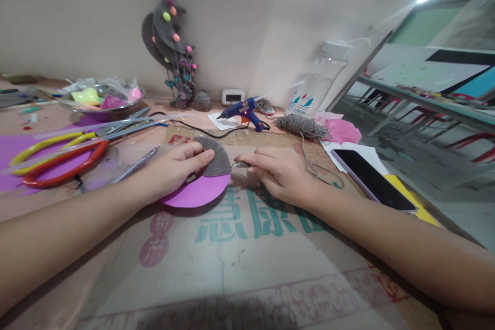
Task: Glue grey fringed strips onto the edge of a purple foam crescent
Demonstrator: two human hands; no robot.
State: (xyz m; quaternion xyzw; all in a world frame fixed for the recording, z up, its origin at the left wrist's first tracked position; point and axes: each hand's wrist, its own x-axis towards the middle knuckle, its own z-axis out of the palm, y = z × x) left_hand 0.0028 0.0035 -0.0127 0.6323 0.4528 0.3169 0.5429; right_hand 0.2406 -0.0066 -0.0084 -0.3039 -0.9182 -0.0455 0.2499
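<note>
My left hand (181, 165) grips a purple paper crescent or ring (204, 191), thumb on top and fingers curled round it. Grey yarn (217, 157) covers its upper part in close, side-by-side turns, while smooth purple shows below. Just right of its edge, my right hand (280, 172) is closed in a pinch. Between those fingertips pokes a small, blurred grey tip (240, 164), which looks like yarn. Behind the right hand lies a grey yarn skein (303, 128), from which a loose strand trails down beside the wrist.
Printed cardboard (232, 263) covers the table. Scissors (65, 162), a pen (137, 162) and a metal bowl (73, 105) lie left. At the back are a blue glue gun (247, 112), a clock (233, 96) and a bottle (315, 80). A phone (373, 180) lies right.
</note>
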